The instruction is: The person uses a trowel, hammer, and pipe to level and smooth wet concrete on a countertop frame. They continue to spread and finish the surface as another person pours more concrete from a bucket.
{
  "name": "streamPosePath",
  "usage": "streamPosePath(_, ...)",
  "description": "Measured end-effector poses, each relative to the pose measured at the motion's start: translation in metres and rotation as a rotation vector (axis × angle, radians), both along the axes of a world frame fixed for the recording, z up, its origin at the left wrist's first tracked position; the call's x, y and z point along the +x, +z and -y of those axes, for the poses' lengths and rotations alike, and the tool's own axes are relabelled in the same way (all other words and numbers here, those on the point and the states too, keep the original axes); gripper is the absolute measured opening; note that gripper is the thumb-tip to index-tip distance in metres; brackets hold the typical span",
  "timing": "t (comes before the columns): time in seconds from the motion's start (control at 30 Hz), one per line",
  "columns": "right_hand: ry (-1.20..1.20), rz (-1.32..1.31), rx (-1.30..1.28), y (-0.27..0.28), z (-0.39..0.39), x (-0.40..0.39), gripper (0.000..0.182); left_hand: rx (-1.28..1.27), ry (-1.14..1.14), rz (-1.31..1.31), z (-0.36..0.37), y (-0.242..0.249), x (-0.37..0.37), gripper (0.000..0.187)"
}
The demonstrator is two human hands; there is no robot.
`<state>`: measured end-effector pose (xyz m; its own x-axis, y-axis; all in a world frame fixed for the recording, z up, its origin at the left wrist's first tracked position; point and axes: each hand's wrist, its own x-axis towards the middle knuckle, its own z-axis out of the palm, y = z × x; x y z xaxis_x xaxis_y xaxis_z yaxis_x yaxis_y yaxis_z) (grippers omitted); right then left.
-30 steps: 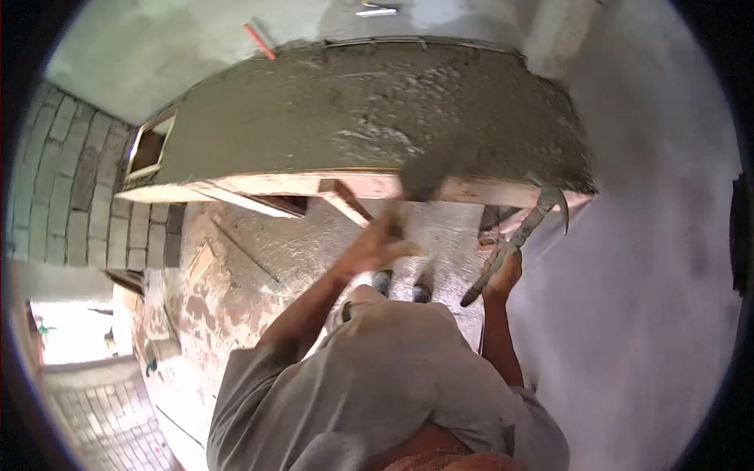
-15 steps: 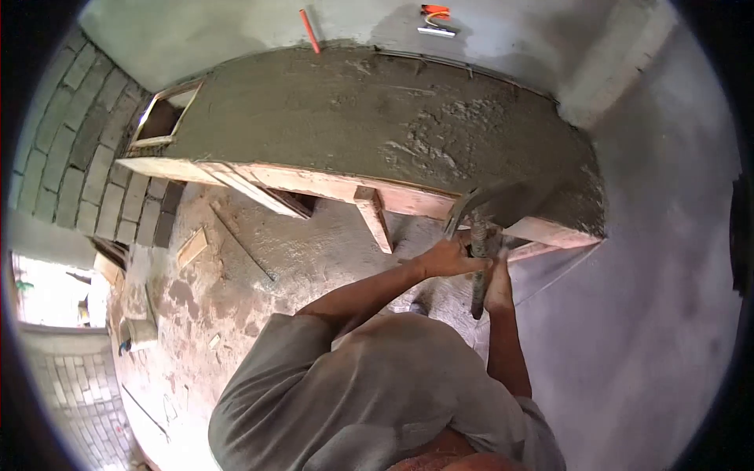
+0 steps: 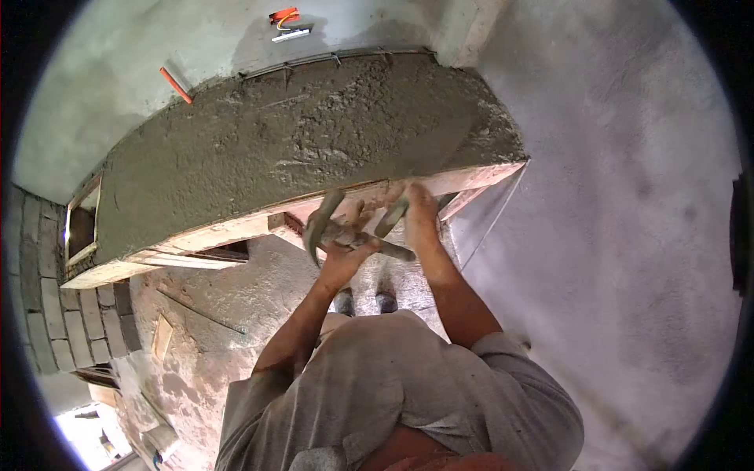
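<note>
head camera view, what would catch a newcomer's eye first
Probably the broad, wet-looking grey slab across the upper middle, edged in front by pale boards. Just below those boards, the left hand grips a hammer. At the upper left, a bright orange tube stands out against the wall.

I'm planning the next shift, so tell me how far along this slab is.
Mortar already looks spread along the wooden edging, fairly even toward the left. In hand: the left hand grips a hammer; the right hand seems to hold a blurred tool. Probably left: smoothing the ridged middle.
</note>
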<state>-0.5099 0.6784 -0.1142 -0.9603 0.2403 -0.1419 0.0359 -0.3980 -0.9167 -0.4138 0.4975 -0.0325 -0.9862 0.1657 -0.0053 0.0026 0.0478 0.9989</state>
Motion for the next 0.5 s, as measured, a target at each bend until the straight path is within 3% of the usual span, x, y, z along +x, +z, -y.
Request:
streamPosePath(0.07,-0.062,0.021,0.101,0.069,-0.025,0.004,0.025,0.059,0.090,0.091,0.014,0.018,0.010,0.041)
streamPosePath(0.2,0.118,0.172,0.404,0.077,-0.086,0.005,0.025,0.132,0.256,0.031,0.070,0.001,0.026,0.038)
streamPosePath(0.27,0.472,0.151,0.638,0.065,-0.110,0.007,0.032,0.174,0.408,0.022,0.099,-0.008,0.036,0.034)
streamPosePath(0.3,0.449,0.160,0.638,0.065,-0.118,0.006,0.032,0.181,0.473,0.043,0.118,-0.013,0.041,0.031)
streamPosePath(0.37,0.679,0.021,1.149,0.067,-0.132,-0.004,0.035,0.237,0.633,0.145,0.178,-0.080,0.061,0.026)
streamPosePath(0.43,0.686,0.091,1.067,0.078,-0.149,-0.012,0.033,0.104,0.724,0.246,0.205,-0.085,0.080,0.023)
streamPosePath(0.5,0.714,0.093,1.401,0.089,-0.169,-0.022,0.036,0.005,0.727,0.269,0.194,-0.060,0.097,0.021)
